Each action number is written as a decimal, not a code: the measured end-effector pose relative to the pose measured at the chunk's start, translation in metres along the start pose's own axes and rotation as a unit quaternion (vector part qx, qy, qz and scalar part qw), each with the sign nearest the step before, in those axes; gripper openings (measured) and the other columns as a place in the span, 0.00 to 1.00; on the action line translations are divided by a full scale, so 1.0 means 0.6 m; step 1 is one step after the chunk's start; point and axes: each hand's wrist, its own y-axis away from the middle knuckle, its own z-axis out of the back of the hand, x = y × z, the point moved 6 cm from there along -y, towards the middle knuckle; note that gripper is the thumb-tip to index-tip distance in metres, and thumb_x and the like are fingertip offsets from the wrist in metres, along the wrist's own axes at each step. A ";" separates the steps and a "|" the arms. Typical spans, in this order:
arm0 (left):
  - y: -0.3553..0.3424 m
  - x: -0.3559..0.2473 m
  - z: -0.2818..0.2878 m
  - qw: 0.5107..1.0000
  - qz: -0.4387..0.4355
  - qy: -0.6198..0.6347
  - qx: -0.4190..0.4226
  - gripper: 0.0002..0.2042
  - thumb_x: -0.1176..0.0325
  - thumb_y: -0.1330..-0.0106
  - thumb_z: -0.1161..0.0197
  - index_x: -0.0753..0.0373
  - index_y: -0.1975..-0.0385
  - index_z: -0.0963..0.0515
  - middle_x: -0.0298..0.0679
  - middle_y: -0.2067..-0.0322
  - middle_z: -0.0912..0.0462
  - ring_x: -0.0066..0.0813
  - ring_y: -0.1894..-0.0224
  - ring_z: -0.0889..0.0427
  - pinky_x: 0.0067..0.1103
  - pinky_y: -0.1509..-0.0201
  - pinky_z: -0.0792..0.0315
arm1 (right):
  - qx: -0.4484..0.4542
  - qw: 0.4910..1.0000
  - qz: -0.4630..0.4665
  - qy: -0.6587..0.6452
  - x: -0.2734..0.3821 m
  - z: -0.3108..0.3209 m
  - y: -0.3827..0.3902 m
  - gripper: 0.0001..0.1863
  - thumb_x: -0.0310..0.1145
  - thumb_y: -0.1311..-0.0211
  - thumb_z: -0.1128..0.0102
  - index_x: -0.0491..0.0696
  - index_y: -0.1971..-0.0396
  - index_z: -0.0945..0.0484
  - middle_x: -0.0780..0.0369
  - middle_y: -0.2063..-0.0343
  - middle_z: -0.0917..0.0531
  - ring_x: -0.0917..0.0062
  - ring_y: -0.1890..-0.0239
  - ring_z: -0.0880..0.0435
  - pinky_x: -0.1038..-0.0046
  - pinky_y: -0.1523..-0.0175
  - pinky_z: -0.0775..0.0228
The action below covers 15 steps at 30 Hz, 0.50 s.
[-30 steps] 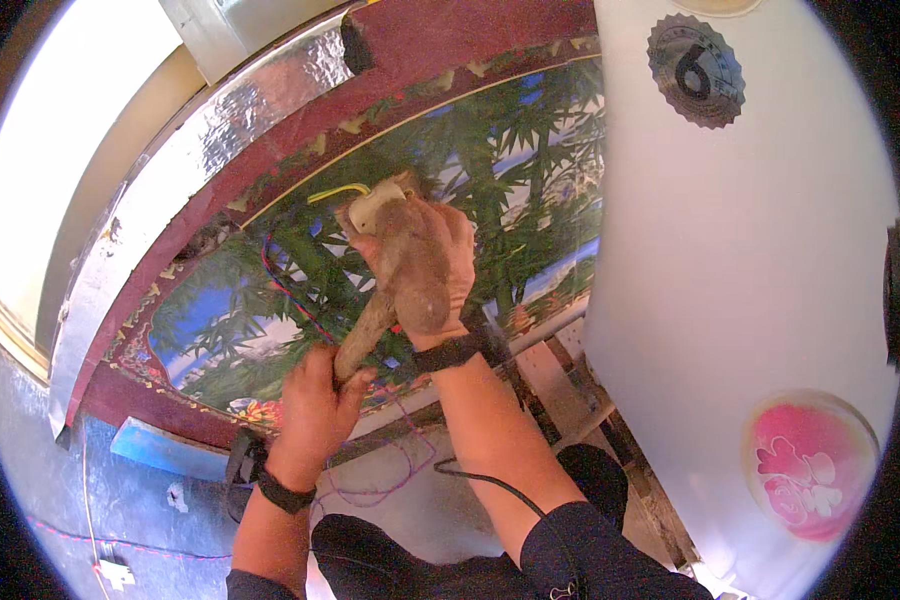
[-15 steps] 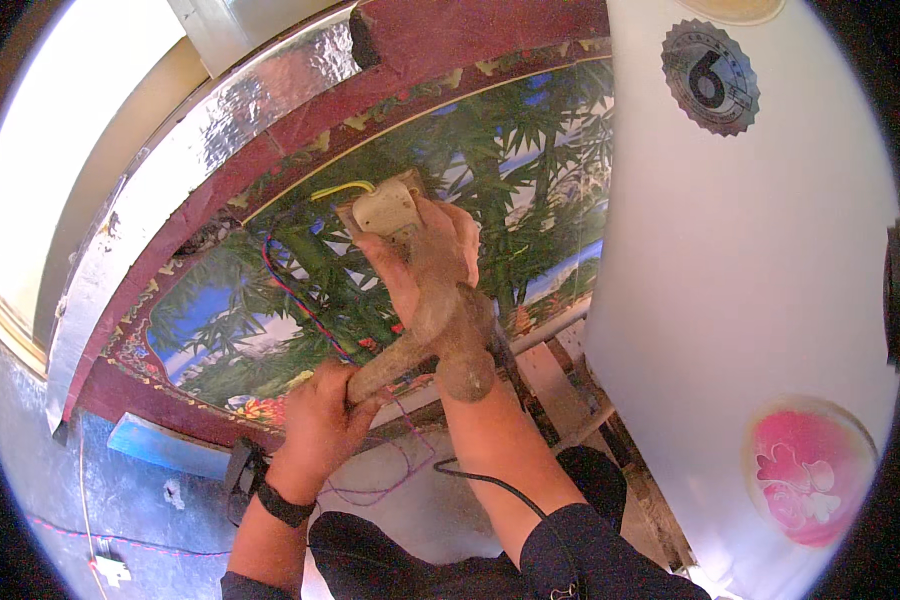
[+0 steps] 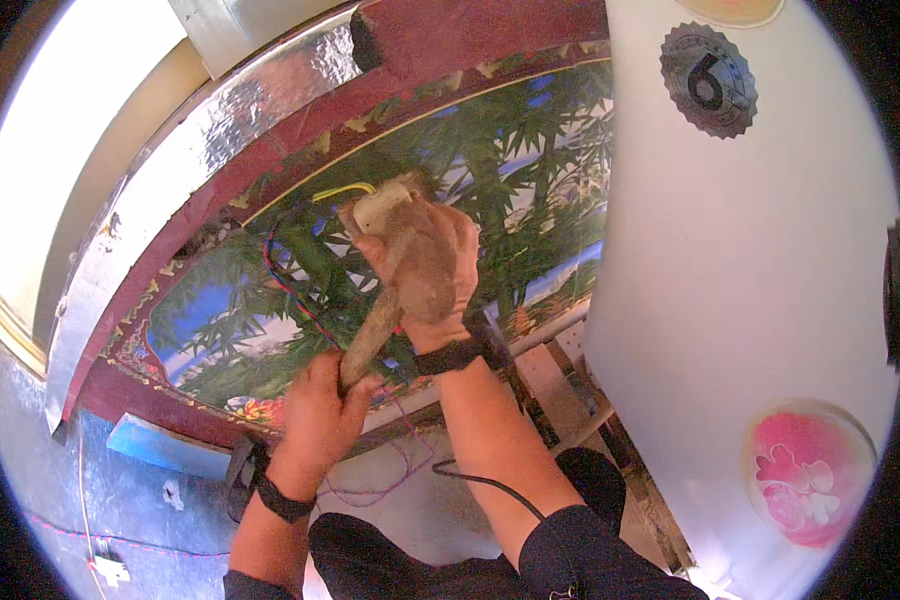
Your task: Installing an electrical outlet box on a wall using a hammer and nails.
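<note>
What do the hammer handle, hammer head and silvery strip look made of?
Hammer handle: likely bare wood; matte, uneven brown shaft.
Hammer head: perhaps rusty or dirty metal; dull brown, but blur leaves it open.
Silvery strip: foil or thin metal, probably; shiny, rippled reflections.

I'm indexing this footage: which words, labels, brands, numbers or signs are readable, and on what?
Round, tooth-edged grey sticker on the white panel: one large numeral, not copied here; its small print is too blurred to read.
Pink decal: flower shapes, no readable text.

the left grip point(image 3: 320, 412) holds a hammer point(image 3: 415, 275); the right grip point(image 3: 460, 245) clasps a pale block point(image 3: 377, 210).
</note>
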 end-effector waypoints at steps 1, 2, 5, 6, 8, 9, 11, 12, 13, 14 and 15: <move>0.003 -0.001 0.001 1.000 -0.001 0.001 0.000 0.19 0.58 0.43 0.32 0.65 0.60 0.28 0.53 0.71 0.23 0.57 0.69 0.22 0.42 0.67 0.29 | -0.012 1.000 -0.011 -0.026 -0.005 0.002 0.003 0.23 0.51 0.50 0.30 0.51 0.58 0.20 0.60 0.59 0.20 0.60 0.52 0.25 0.61 0.46 0.32; 0.010 0.003 0.006 1.000 -0.020 0.010 0.017 0.19 0.58 0.42 0.32 0.65 0.61 0.28 0.53 0.71 0.23 0.57 0.69 0.22 0.42 0.68 0.29 | -0.010 0.999 -0.013 -0.036 0.018 0.003 -0.003 0.23 0.51 0.50 0.30 0.51 0.58 0.20 0.60 0.59 0.20 0.60 0.52 0.25 0.61 0.46 0.32; 0.011 0.007 0.003 0.999 -0.030 0.012 0.034 0.19 0.58 0.42 0.32 0.65 0.61 0.28 0.53 0.71 0.23 0.57 0.70 0.22 0.41 0.68 0.29 | 0.053 0.998 -0.029 -0.010 0.067 0.031 -0.033 0.22 0.52 0.50 0.30 0.51 0.61 0.19 0.60 0.59 0.19 0.61 0.54 0.24 0.62 0.47 0.32; 0.007 0.007 0.000 0.999 -0.020 0.001 0.035 0.19 0.58 0.42 0.32 0.65 0.61 0.28 0.53 0.72 0.23 0.56 0.70 0.22 0.41 0.69 0.29 | 0.061 0.997 0.019 0.036 0.071 0.028 -0.036 0.23 0.53 0.50 0.31 0.51 0.61 0.19 0.60 0.60 0.19 0.61 0.54 0.24 0.62 0.46 0.32; 0.002 -0.003 -0.002 1.000 0.000 0.000 0.027 0.19 0.59 0.42 0.31 0.65 0.61 0.28 0.52 0.73 0.23 0.56 0.71 0.22 0.40 0.69 0.29 | 0.070 0.992 0.067 0.084 0.063 0.019 -0.028 0.24 0.54 0.50 0.32 0.50 0.61 0.19 0.60 0.61 0.19 0.61 0.54 0.24 0.62 0.46 0.33; -0.001 -0.005 -0.001 1.000 0.020 -0.002 0.019 0.19 0.59 0.43 0.31 0.65 0.61 0.28 0.52 0.73 0.23 0.56 0.71 0.22 0.40 0.69 0.29 | 0.042 0.996 0.044 0.060 0.049 0.016 -0.023 0.25 0.56 0.50 0.34 0.50 0.62 0.19 0.60 0.62 0.18 0.60 0.55 0.24 0.62 0.45 0.34; 0.005 -0.014 0.006 0.999 0.001 0.029 0.019 0.16 0.60 0.41 0.32 0.65 0.64 0.28 0.52 0.73 0.23 0.56 0.71 0.23 0.40 0.69 0.30 | 0.016 0.999 0.022 0.031 0.043 0.017 -0.020 0.26 0.58 0.49 0.35 0.50 0.62 0.19 0.60 0.63 0.18 0.60 0.55 0.23 0.62 0.44 0.35; 0.008 -0.017 0.010 0.998 -0.014 0.059 0.018 0.14 0.60 0.40 0.34 0.65 0.66 0.27 0.53 0.73 0.23 0.56 0.70 0.23 0.40 0.69 0.30 | 0.024 0.998 0.036 0.045 0.057 0.022 -0.024 0.29 0.54 0.58 0.28 0.50 0.58 0.22 0.60 0.60 0.21 0.60 0.53 0.24 0.63 0.46 0.32; 0.008 -0.011 0.011 0.998 -0.011 0.056 0.017 0.14 0.60 0.40 0.34 0.65 0.66 0.27 0.53 0.73 0.23 0.56 0.70 0.23 0.40 0.69 0.30 | 0.033 0.996 0.051 0.059 0.067 0.022 -0.026 0.36 0.50 0.66 0.21 0.51 0.54 0.24 0.60 0.56 0.23 0.61 0.52 0.25 0.63 0.48 0.29; 0.008 -0.007 0.007 0.998 0.000 0.057 0.028 0.14 0.61 0.40 0.34 0.65 0.67 0.28 0.53 0.73 0.23 0.56 0.70 0.23 0.40 0.68 0.30 | 0.033 0.996 0.052 0.061 0.061 0.020 -0.023 0.36 0.50 0.66 0.21 0.51 0.54 0.24 0.60 0.56 0.23 0.61 0.52 0.25 0.63 0.48 0.29; 0.007 -0.005 0.003 0.997 0.011 0.058 0.040 0.14 0.61 0.40 0.34 0.65 0.67 0.28 0.53 0.72 0.23 0.56 0.70 0.24 0.40 0.68 0.31 | 0.040 0.996 0.033 0.071 0.046 0.011 -0.018 0.36 0.49 0.66 0.21 0.50 0.54 0.24 0.60 0.56 0.23 0.60 0.52 0.25 0.63 0.48 0.29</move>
